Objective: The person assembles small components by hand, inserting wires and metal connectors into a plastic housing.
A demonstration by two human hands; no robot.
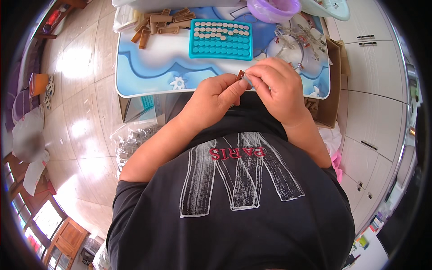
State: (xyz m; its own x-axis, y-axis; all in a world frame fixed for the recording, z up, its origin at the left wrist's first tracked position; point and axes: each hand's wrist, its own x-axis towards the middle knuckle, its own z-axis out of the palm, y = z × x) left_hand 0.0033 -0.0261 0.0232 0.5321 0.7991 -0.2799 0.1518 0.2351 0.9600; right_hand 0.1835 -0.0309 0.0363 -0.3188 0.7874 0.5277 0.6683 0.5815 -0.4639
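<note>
Just over the near edge of the small table (148, 87), my two hands meet. Between its thumb and fingers my left hand (213, 99) grips a small brown piece (240, 75), mostly covered by the fingers. My right hand (279, 87) is closed in a pinch against the end of that piece; whatever lies between its fingertips is too small to name. Beyond the hands stands a turquoise tray (220, 56) with rows of round cups. Pale round discs (216, 30) sit in its far rows, while the near rows show bare turquoise.
Several brown plastic pieces (159, 19) lie heaped at the back left. On the right are a pile of small metal and clear parts (310, 40), a purple bowl (273, 11) and a pale green basin (339, 11). A cardboard box (334, 85) stands beside the table's right edge.
</note>
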